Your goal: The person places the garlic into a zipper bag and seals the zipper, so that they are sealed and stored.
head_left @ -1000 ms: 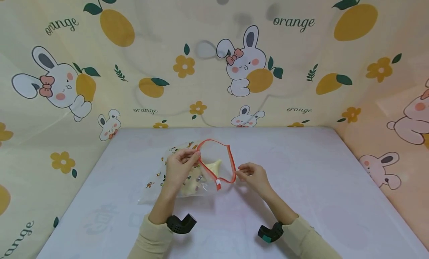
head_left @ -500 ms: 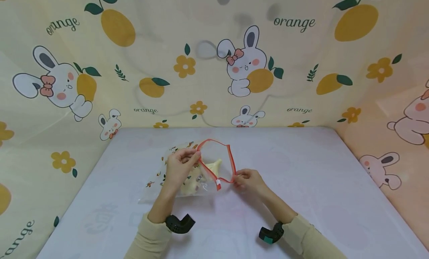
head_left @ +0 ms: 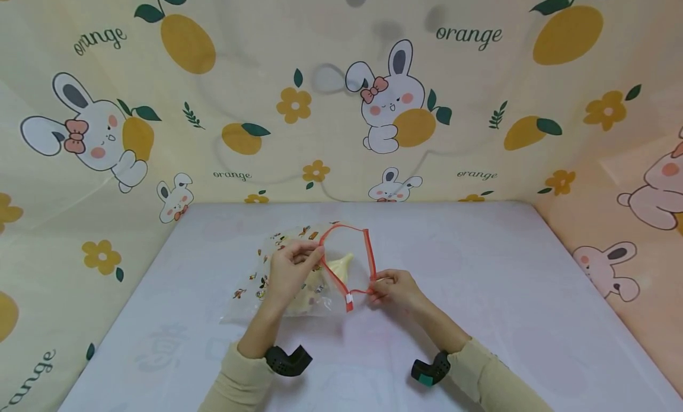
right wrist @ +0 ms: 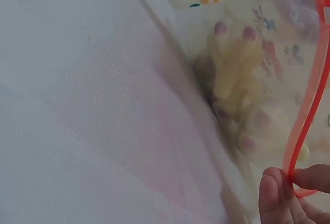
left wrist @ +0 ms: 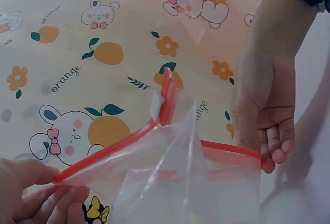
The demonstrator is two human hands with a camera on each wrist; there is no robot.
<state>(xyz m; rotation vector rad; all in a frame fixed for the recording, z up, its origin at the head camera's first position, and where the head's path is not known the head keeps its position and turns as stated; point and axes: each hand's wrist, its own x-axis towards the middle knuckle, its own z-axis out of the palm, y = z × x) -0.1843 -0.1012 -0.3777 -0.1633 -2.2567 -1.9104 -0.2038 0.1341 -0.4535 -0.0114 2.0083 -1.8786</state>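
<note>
A clear zip bag [head_left: 251, 302] with small cartoon prints lies on the table, its red-edged mouth spread open. A white slider [head_left: 349, 298] sits at the near corner of the red strip [head_left: 370, 252]. My left hand [head_left: 290, 272] pinches the left side of the mouth between thumb and fingers. At the right side, my right hand [head_left: 397, 288] pinches the red edge; the right wrist view shows its thumb and fingertips [right wrist: 270, 188] on the strip. Inside the bag is a pale yellow plush-like thing [right wrist: 234, 74] with purplish tips. My left hand hides part of it in the head view.
The bag rests on a white-covered table [head_left: 480, 270]. A printed cloth [head_left: 256, 74] with rabbits and oranges hangs behind and at both sides. Each wrist carries a black camera mount [head_left: 288, 361].
My right hand has moved slightly left and down and now pinches the red edge. My left hand and the bag's mouth have shifted a little to the right.
</note>
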